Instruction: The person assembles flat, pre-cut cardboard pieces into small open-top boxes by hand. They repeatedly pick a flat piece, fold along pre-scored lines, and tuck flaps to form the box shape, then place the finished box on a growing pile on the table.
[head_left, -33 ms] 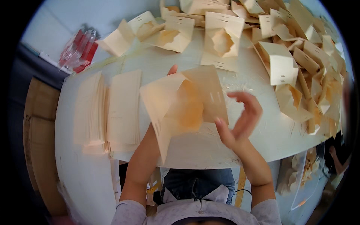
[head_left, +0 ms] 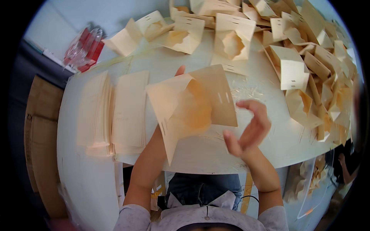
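Observation:
A folded cream cardboard piece [head_left: 216, 90] with slits and a ragged cut-out in its middle is held up over the table. My left hand [head_left: 180, 71] is behind it. Only a fingertip shows past the top edge, the rest being hidden, while the cardboard rests on that hand. Just off the right edge of the piece, my right hand [head_left: 254, 127] hangs with its fingers curved and apart, holding nothing. Two stacks of flat cream sheets, a left stack [head_left: 92, 111] and a right stack [head_left: 130, 111], lie left of my left forearm.
A large heap of folded cardboard pieces [head_left: 295, 67] covers the table's right side. More folded pieces [head_left: 232, 42] stand along the back. Small scraps [head_left: 246, 91] lie on the white table [head_left: 269, 154]. A red plastic-wrapped package [head_left: 84, 50] is at back left; a brown carton [head_left: 44, 134] stands left.
My right hand has drawn slightly down and away from the cardboard's right edge. The cardboard in my left hand has barely shifted. The whole view has moved a little.

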Available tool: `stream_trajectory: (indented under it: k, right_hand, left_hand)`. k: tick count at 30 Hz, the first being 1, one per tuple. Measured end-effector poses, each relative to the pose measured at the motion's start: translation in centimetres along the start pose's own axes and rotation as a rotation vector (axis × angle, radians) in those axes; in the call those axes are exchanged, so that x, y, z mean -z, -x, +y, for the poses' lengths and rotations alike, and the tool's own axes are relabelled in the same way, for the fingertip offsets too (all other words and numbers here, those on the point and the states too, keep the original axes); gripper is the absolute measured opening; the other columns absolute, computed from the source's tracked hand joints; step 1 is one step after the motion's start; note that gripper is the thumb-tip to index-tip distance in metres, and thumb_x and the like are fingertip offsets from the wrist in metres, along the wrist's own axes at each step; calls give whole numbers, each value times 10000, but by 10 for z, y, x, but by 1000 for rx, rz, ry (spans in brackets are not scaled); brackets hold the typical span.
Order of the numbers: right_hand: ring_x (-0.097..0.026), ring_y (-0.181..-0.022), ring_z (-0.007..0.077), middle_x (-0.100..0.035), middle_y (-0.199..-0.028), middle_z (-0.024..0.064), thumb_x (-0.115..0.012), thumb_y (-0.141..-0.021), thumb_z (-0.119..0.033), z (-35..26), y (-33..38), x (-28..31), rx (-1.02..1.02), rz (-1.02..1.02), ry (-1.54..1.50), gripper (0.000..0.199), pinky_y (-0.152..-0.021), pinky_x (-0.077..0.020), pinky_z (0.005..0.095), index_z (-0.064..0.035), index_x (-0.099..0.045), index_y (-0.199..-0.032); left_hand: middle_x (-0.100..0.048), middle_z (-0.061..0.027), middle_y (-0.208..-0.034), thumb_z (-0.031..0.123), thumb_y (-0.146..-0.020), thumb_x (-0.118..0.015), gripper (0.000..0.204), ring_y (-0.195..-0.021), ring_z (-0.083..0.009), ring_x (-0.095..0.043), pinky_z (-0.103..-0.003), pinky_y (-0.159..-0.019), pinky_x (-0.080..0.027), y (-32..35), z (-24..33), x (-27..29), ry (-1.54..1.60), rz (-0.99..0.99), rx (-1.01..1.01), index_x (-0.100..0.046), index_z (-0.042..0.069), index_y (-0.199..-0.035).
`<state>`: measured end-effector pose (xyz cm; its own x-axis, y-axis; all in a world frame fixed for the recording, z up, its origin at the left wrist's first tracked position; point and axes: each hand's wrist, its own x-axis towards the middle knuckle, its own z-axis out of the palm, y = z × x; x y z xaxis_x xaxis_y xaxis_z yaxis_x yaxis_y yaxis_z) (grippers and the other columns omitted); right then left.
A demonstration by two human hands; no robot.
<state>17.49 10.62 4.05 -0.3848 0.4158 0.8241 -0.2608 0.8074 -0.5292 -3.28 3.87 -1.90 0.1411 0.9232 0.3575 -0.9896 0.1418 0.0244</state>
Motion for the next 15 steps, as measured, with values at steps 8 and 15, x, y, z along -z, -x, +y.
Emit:
stream_trajectory:
  k: [8, 15]
  right_hand:
    - [-524, -915, 296, -589, -982, 91, -689, -706, -406, -31, 9, -18, 236, -303, 237, 449, -734, -375, 386, -92, -528, -983]
    - [-533, -945, 248, -588, -1038, 80, -701, -638, -381, -34, 21, -24, 232, -157, 235, 344, -763, -335, 389, -142, -616, -869]
  left_hand:
    - [-398, -72, -1296, 496, -817, -524, 719, -1169, -205, -422, -385, -953, -392, -1, -28, -7, -257, 153, -310, -195, 176, -1371]
    - [-383, -56, -1301, 497, -807, -553, 755, -1180, -199, -406, -387, -958, -389, 1, -47, -15, -485, 247, -414, -161, 203, -1380]
